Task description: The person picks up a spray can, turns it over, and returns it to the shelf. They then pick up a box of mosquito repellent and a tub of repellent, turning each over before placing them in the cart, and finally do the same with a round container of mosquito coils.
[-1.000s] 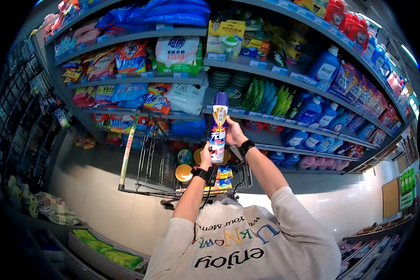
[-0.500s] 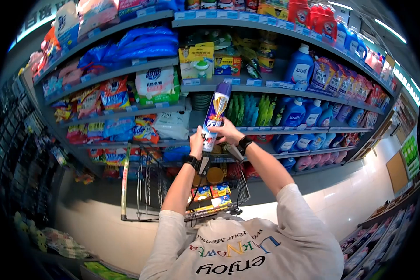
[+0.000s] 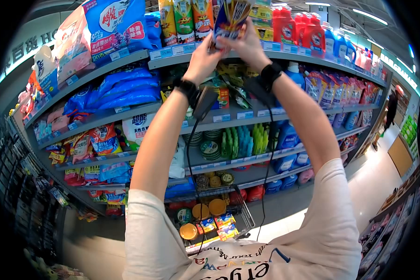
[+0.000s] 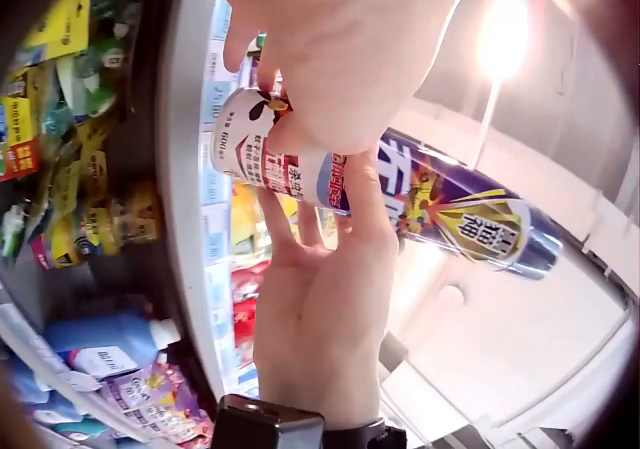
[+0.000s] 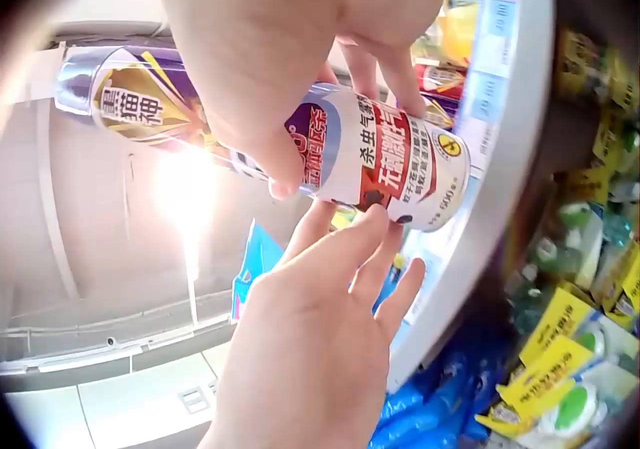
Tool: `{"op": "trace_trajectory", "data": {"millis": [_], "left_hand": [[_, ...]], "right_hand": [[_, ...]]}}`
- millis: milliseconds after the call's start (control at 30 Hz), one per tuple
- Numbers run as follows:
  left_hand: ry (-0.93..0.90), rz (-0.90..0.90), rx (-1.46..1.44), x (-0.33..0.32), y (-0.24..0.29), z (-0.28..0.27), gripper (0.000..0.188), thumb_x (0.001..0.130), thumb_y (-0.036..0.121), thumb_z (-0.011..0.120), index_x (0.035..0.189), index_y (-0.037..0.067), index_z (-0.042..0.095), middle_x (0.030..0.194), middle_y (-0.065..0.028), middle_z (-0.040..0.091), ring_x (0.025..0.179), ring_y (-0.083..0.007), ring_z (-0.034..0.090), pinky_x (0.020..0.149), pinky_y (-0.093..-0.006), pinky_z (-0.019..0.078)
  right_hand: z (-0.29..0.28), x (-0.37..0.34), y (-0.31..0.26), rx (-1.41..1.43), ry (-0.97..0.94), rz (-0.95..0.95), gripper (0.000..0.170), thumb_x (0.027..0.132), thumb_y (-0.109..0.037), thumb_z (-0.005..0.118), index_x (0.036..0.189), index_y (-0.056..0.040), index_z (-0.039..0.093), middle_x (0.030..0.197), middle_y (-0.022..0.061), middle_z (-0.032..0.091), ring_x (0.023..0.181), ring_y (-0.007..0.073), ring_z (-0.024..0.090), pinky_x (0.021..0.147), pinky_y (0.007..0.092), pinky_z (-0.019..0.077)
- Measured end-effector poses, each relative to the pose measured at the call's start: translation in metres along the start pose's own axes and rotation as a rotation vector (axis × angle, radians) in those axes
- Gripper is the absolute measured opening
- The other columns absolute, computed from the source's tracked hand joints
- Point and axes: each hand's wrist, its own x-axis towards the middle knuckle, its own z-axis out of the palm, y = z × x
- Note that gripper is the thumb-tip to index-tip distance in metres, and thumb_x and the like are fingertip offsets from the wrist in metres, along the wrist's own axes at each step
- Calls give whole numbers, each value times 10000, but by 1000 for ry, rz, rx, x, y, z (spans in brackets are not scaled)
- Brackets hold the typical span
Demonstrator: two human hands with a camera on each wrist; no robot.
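A purple and white insecticide spray can [image 3: 229, 18] is held up in front of the top shelf, tilted, its upper end cut off by the head view's edge. My right hand [image 3: 247, 46] grips its body, thumb across the front and fingers behind, as the right wrist view shows. At the white bottom end, my left hand [image 3: 204, 60] holds the can between thumb and fingers. In the left wrist view the can [image 4: 300, 174] has its base close to the shelf's price rail. Several upright spray cans [image 3: 184, 23] in yellow, green and orange stand just left of the hands.
Detergent bags [image 3: 114, 25] fill the upper left shelf, and red bottles [image 3: 284, 28] stand to the right. Below, a wire shopping cart [image 3: 247, 212] holds jars with orange lids [image 3: 217, 206] and small boxes [image 3: 226, 219]. A person [image 3: 391, 112] is in the right aisle.
Both hands have raised the spray can from above the cart to the top shelf, tilting it on the way. The head view has tipped upward, bringing the top shelf into sight.
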Motion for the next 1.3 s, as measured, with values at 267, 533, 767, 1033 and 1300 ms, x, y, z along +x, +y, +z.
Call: {"op": "trace_trajectory", "data": {"millis": [267,533,767,1033,1300], "left_hand": [[191,76,392,101,-63,4,632,682,169,506,1298,73,401,1079,-236,574,1041,-365,538,907,-412,413],[-54,-42,649,107,-89,4,609,719,182,487,1302,26,402,1142,-231,546,1063,-345,524,921,-393,385],[-77,-171,796,108,-101,13,447,777,298,402,1115,51,559,1069,-186,593,1021,-321,540,987,-410,245],[191,373,893,82,-117,7,318,806,103,452,1083,91,607,1230,-136,515,1234,-292,384,1046,-401,258],[353,163,662,-85,-107,-2,424,726,-2,474,1143,50,526,1314,-169,418,1251,-327,349,1029,-383,302]], "right_hand": [[-9,88,76,-297,75,-65,635,667,-141,724,1173,-23,360,1006,167,588,910,247,591,780,350,482],[-18,79,158,-610,10,203,940,703,-356,696,1348,1,113,1147,287,518,1060,388,531,907,386,414],[10,72,131,-506,-10,307,658,723,-121,587,1293,-20,275,1022,234,578,932,330,580,841,381,453],[2,63,123,-779,-170,359,537,789,-240,557,1224,17,376,1090,283,543,991,407,542,862,432,435],[37,-66,80,-1091,64,-400,420,818,-110,546,1205,5,431,1235,204,475,1182,316,430,1000,402,330]]}}
